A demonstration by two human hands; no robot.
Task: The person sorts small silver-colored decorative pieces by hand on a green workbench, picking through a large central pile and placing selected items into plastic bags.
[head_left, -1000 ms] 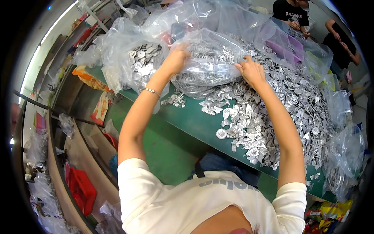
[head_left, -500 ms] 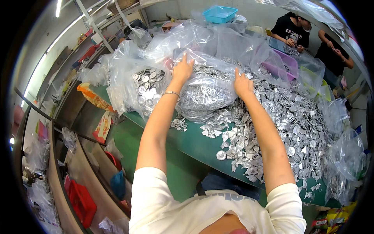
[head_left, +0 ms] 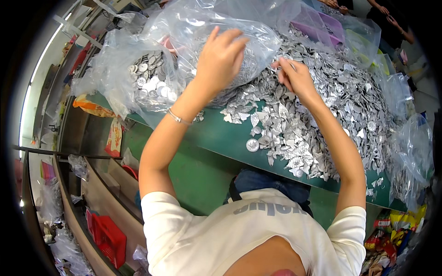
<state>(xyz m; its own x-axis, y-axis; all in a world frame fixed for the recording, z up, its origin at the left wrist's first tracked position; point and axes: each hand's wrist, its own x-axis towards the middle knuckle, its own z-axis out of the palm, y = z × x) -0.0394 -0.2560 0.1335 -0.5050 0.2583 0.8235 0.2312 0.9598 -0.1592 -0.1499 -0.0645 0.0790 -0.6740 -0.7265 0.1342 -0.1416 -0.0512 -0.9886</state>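
A clear plastic bag (head_left: 258, 34) of silvery metal pieces lies on the green-topped table (head_left: 221, 142). My left hand (head_left: 220, 60) is raised over its near side, fingers spread and nothing visible in them. At the bag's right edge, my right hand (head_left: 298, 79) has its fingers curled, with the fingertips seeming to pinch the plastic; the exact contact is small and unclear. A large heap of flat silvery metal charms (head_left: 294, 133) spreads under and beside my right forearm. Left of my left hand, another clear bag (head_left: 115, 60) shows round metal discs (head_left: 149, 73) inside.
A purple bin (head_left: 322, 30) stands at the far right, partly under plastic. Crumpled clear bags (head_left: 412, 156) sit at the table's right end. Shelving (head_left: 87, 184) with a red basket (head_left: 108, 239) runs along the left. Co-workers' hands (head_left: 391, 19) show at the far upper right.
My left hand has come off the bag and spread its fingers. The bag's plastic now billows higher beside my right hand. The view has tilted down, so the table sits higher in it.
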